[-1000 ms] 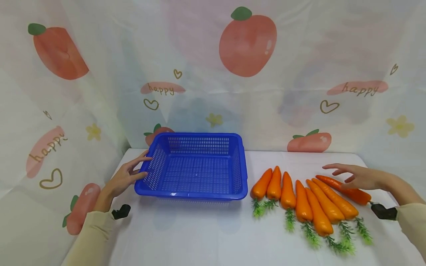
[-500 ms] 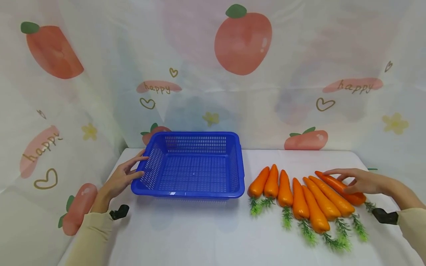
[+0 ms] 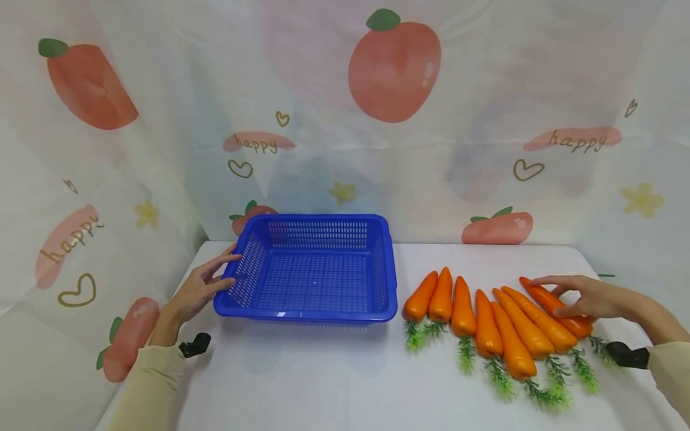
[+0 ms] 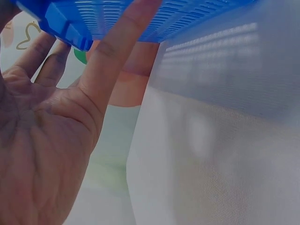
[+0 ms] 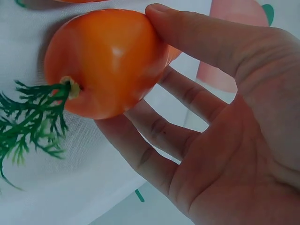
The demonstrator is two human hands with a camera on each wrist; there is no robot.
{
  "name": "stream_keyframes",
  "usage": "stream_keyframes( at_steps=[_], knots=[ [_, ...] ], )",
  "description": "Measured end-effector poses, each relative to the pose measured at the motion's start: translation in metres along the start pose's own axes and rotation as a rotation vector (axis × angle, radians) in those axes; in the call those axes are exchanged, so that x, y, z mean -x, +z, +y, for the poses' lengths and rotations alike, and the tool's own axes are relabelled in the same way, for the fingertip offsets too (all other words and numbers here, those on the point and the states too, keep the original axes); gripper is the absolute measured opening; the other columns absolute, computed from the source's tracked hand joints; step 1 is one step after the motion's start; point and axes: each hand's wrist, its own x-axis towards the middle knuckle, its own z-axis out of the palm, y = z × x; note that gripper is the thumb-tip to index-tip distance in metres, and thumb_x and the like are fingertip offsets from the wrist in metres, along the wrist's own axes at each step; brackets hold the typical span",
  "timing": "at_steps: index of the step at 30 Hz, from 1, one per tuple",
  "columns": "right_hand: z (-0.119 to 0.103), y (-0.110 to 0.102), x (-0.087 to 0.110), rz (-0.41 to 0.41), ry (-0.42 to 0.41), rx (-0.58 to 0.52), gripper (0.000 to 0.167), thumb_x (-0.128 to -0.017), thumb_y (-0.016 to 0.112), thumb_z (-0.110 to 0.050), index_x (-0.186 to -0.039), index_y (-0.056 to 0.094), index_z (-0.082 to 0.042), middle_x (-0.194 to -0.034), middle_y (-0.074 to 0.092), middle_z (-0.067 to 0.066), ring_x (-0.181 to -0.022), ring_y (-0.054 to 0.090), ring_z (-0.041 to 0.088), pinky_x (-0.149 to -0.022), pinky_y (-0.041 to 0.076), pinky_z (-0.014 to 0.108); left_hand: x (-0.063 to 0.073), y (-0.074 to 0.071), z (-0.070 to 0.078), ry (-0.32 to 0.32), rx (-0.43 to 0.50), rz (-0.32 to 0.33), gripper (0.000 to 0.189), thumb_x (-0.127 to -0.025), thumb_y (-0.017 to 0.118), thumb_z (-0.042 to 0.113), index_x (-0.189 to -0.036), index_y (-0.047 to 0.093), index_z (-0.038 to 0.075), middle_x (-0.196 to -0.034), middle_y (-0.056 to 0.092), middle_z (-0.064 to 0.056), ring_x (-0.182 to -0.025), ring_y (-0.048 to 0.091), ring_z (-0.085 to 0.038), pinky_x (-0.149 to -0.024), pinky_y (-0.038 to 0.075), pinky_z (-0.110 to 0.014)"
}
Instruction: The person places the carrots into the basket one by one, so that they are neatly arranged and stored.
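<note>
At the 9 o'clock rim of 1 blue basket [image 3: 304,315], the left hand [image 3: 199,284] rests spread wide, seemingly steadying it, while toward 3 o'clock the right hand [image 3: 601,297] pinches 1 carrot [image 5: 110,61], probably for a secure hold, with 7 other carrots [image 3: 487,326] fanned between.

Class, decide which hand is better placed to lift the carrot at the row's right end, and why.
Probably the right hand: its thumb and fingers are on either side of that carrot. The left hand is by the left rim of the basket, which stands between it and the carrots.
</note>
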Motion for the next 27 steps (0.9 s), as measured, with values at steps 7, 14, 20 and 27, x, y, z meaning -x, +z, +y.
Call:
stream_keyframes(
  at_steps=[7, 14, 20, 27],
  knots=[
    [-0.002, -0.001, -0.004, 0.013, 0.037, -0.027, 0.066, -0.096, 0.072, -0.017, -0.154, 0.041, -0.013, -0.130, 0.047, 0.042, -0.083, 0.062, 0.025, -0.058, 0.060, 0.038, 0.001, 0.001, 0.002, 0.003, -0.011, 0.013, 0.057, -0.102, 0.061, 0.009, -0.154, 0.040, 0.000, -0.173, 0.011, -0.006, -0.139, 0.038, -0.058, -0.089, 0.060, -0.038],
    [-0.012, -0.007, -0.005, 0.041, 0.006, -0.004, 0.069, -0.095, 0.072, -0.017, -0.155, 0.038, -0.010, -0.126, 0.049, 0.038, -0.081, 0.062, 0.024, -0.061, 0.061, 0.037, 0.000, 0.002, 0.001, -0.001, -0.027, 0.032, 0.056, -0.101, 0.063, 0.009, -0.153, 0.043, 0.002, -0.173, 0.012, -0.004, -0.141, 0.037, -0.057, -0.089, 0.060, -0.041],
    [-0.039, -0.018, -0.004, 0.098, -0.045, 0.047, 0.073, -0.095, 0.074, -0.019, -0.156, 0.036, -0.007, -0.125, 0.053, 0.035, -0.068, 0.065, 0.020, -0.059, 0.060, 0.035, 0.000, 0.000, 0.000, -0.019, -0.026, 0.040, 0.056, -0.101, 0.064, 0.011, -0.153, 0.044, 0.005, -0.173, 0.012, -0.001, -0.149, 0.024, -0.052, -0.092, 0.059, -0.045],
    [-0.073, -0.035, -0.001, 0.180, -0.018, 0.083, 0.080, -0.095, 0.075, -0.024, -0.158, 0.030, -0.004, -0.131, 0.049, 0.039, -0.081, 0.071, 0.020, -0.064, 0.062, 0.035, 0.000, 0.000, 0.000, -0.039, -0.003, 0.005, 0.055, -0.103, 0.061, 0.013, -0.154, 0.042, 0.006, -0.173, 0.010, 0.003, -0.155, 0.009, -0.046, -0.096, 0.056, -0.055]
  ],
)
